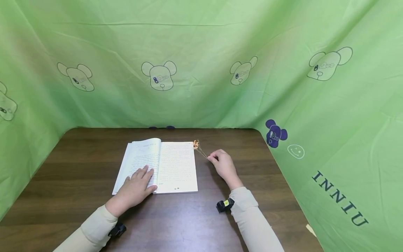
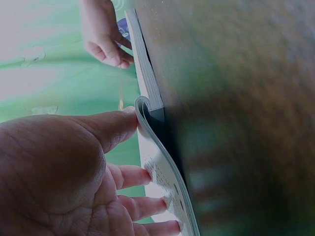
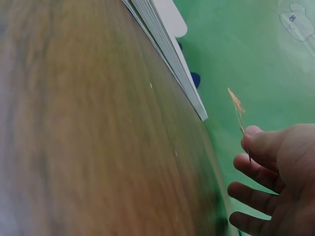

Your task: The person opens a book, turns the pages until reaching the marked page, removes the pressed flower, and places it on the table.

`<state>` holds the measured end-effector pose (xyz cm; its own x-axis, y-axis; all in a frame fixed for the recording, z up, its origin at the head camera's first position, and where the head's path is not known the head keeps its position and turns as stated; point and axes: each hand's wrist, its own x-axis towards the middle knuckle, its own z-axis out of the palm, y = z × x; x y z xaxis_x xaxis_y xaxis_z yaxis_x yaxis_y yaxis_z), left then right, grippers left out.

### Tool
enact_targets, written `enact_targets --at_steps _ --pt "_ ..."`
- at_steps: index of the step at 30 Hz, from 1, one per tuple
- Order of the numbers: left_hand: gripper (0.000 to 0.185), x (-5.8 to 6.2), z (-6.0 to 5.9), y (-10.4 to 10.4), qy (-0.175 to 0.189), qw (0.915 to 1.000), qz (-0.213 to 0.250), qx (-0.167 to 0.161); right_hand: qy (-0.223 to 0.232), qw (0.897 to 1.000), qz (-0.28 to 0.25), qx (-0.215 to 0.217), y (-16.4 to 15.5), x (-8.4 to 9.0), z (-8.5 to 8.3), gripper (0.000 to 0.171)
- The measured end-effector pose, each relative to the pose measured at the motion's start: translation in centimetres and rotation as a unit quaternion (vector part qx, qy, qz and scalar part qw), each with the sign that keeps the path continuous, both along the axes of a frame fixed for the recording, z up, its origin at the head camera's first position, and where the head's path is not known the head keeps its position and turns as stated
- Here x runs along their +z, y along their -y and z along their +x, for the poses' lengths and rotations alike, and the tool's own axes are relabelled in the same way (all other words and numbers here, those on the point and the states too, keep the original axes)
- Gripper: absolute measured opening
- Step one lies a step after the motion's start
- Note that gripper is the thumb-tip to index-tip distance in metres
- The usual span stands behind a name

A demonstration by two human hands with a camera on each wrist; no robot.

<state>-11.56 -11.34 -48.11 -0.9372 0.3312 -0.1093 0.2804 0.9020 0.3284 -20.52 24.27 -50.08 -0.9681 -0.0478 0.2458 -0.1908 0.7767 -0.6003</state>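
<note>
Fingers, right hand (image 1: 224,165): pinching the thin stem of a dried flower sprig (image 1: 199,147), just off the book's far right corner.
Fingers, left hand (image 1: 137,184): straight, pressing flat on the left page.
Open book (image 1: 176,164): lies mid-bench (image 1: 78,157).
Backdrop: green cloth (image 1: 201,52).

A dark brown wood-grain tabletop (image 1: 78,168) carries an open white paper book (image 1: 176,168) printed with fine dark text. A thin golden-tan dried sprig (image 1: 199,147) ends in an orange-beige cluster. The light green cloth backdrop (image 1: 201,45) bears outlined bear heads, one solid purple bear, a smiley and dark green letters; both sleeves (image 1: 252,217) are cream.
</note>
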Motion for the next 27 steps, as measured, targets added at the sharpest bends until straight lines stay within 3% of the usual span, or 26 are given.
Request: enact_targets --at_steps 7,27 --pt "0.066 0.0 0.0 0.1 -0.003 1.0 0.001 0.0 0.024 0.999 0.025 -0.016 -0.9 -0.2 0.0 0.016" --pt "0.065 0.0 0.2 0.1 -0.005 1.0 -0.006 -0.001 0.011 0.994 0.112 -0.012 -1.4 -0.7 0.0 0.017"
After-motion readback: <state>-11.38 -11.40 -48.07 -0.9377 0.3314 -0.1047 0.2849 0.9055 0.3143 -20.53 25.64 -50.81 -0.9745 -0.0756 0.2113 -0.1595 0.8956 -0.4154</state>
